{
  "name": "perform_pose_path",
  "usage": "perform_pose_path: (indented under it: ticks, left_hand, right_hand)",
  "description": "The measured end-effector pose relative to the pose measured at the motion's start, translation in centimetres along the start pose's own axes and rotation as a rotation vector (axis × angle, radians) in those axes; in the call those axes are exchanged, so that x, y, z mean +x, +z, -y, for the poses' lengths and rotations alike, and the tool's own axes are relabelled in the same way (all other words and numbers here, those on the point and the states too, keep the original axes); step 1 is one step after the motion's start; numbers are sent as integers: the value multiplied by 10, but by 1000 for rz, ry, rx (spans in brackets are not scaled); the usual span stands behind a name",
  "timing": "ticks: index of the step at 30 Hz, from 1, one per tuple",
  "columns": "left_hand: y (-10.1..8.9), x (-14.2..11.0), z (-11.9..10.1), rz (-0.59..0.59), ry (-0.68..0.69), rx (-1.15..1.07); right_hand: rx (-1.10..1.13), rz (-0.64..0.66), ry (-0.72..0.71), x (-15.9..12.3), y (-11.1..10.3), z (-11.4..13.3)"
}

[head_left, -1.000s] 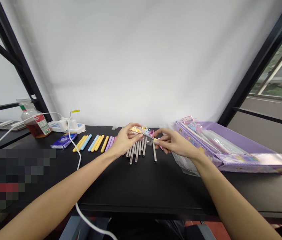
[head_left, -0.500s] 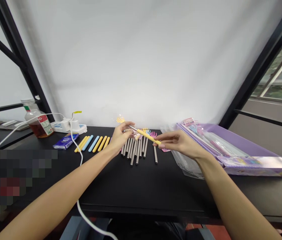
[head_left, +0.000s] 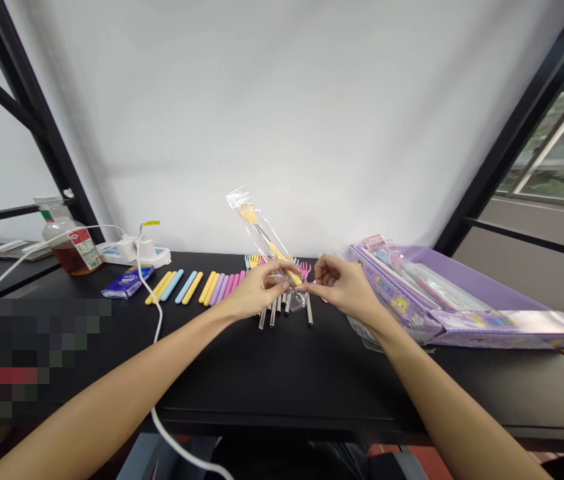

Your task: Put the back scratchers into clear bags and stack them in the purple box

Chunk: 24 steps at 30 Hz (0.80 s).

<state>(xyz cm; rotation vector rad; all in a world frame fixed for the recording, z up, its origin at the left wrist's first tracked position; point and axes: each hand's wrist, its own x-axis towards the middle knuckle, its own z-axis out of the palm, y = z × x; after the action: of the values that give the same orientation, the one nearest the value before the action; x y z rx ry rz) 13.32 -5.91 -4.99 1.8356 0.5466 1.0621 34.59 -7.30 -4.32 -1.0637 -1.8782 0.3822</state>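
Note:
A yellow back scratcher [head_left: 278, 252] with a metal shaft slants in a clear plastic sleeve [head_left: 238, 197], its hand-shaped head up and to the left. My left hand [head_left: 257, 290] is closed around the sleeve and the lower handle. At the handle's bottom end, my right hand [head_left: 339, 283] has its fingers curled and one outstretched digit pressing against the tip. Behind and below my hands lie several more back scratchers [head_left: 311, 313], with metal shafts and blue, yellow and pink heads, partly hidden. Left of them is a row of loose coloured handles [head_left: 192, 288] in yellow, blue, purple and pink.
A purple box [head_left: 507, 280] on the right contains packaged back scratchers, and clear sleeves [head_left: 369, 337] lie beside it. To the left stand a bottle of brown liquid [head_left: 75, 247], a power strip [head_left: 162, 257] and a blue packet [head_left: 127, 282]. A white cable [head_left: 157, 327] crosses the black table.
The back scratcher has slid deeper into the sleeve and now points more upward. My right hand has gone from gripping the handle to pressing on its end, with its fingers curled.

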Motion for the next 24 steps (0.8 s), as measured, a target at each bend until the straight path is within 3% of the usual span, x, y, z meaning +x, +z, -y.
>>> perform_pose_path:
  ticks: [5, 11, 17, 20, 24]
  left_hand:
    - [-4, 2, -3, -37, 56, 95]
    - [-2, 3, 3, -30, 48, 123]
    - [-2, 5, 5, -72, 30, 168]
    - [-9, 6, 1, -117, 6, 133]
    - [-16, 6, 2, -151, -23, -53]
  right_hand:
    - [167, 94, 89, -1, 4, 6]
    - [197, 54, 119, -2, 11, 8]
    - [397, 315, 171, -2, 2, 9]
    - [443, 410, 123, -3, -9, 14]
    - [250, 430, -52, -2, -12, 15]
